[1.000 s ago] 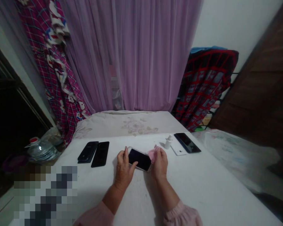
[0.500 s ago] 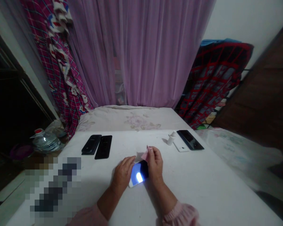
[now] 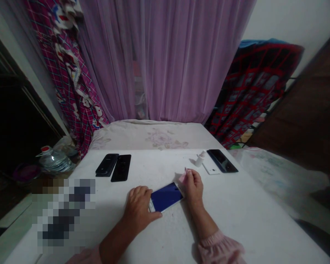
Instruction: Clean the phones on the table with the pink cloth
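1. Lying flat, no longer lifted between both hands: a white-rimmed smartphone (image 3: 166,197), screen up and glowing deep blue, on the white tabletop (image 3: 159,161), at 12 o'clock from the wearer's chest.
2. Pressing down on the phone's 9 o'clock end: the left hand (image 3: 139,209), fingers (image 3: 140,191) spread and open, curving over the edge without any visible pinch.
3. Hovering just past the phone's 3 o'clock corner: the right hand (image 3: 194,187), fingers (image 3: 194,176) closed and gripping a small pink cloth (image 3: 183,178), its tip showing between the fingers and barely clear of the phone, or possibly touching it; the angle leaves that unclear.
4. Showing at the right wrist: a gathered pink sleeve (image 3: 220,249).
5. Lying side by side at 10 o'clock: two black phones (image 3: 113,167), face down or screen up, too dark to tell.
6. Standing at 1 o'clock: a small white dropper bottle (image 3: 200,159), just beside a white phone (image 3: 210,169) partly under a black phone (image 3: 222,161).
7. Hanging at 12 o'clock beyond the table: a sheer lilac curtain (image 3: 167,62).
8. Sitting at 10 o'clock, off the table's edge: a plastic water jug (image 3: 55,161) with a red cap.
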### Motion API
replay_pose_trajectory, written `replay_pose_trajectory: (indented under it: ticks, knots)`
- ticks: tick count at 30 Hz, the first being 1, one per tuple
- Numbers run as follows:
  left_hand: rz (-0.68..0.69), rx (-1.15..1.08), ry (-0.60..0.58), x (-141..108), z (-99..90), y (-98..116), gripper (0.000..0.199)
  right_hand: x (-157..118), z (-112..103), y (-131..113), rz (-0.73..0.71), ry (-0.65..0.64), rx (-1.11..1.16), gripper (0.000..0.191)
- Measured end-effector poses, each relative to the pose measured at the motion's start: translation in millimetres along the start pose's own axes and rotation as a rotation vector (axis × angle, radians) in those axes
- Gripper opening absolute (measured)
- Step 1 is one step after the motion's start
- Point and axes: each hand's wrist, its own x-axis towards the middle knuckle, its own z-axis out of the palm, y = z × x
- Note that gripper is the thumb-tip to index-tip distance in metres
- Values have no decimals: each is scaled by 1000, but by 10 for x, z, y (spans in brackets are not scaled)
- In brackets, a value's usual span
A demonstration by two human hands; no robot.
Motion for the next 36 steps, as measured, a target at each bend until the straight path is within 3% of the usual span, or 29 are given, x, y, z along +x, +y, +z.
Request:
replay_pose_trajectory:
  ticks: [5, 10, 12, 16, 22, 25, 28, 36]
  knots:
    - [-20, 12, -4, 22, 18, 35, 51, -49, -1, -22, -65, -77, -63, 41]
    - [63, 79, 185, 228, 148, 12, 63, -68, -15, -169, -443, -182, -309, 34]
    - [110, 115, 256, 299, 205, 0, 58, -59, -14, -212, -564, -220, -445, 32]
    - [235, 91, 363, 307, 262, -51, 43, -49, -30, -237, -672, -231, -622, 29]
    - [339, -46, 423, 196, 134, -151, 30, -101, -124, -273, -823, -281, -712, 25]
    - [323, -115, 508, 163, 60, -156, 24, -111, -176, -288, -905, -225, -718, 21]
    - [245, -158, 520, 140, 15, -120, 20, -147, -173, -298, -976, -195, -725, 17]
    - [143, -117, 502, 145, -28, -41, 20, -678, 223, -398, -1071, -352, -593, 18]
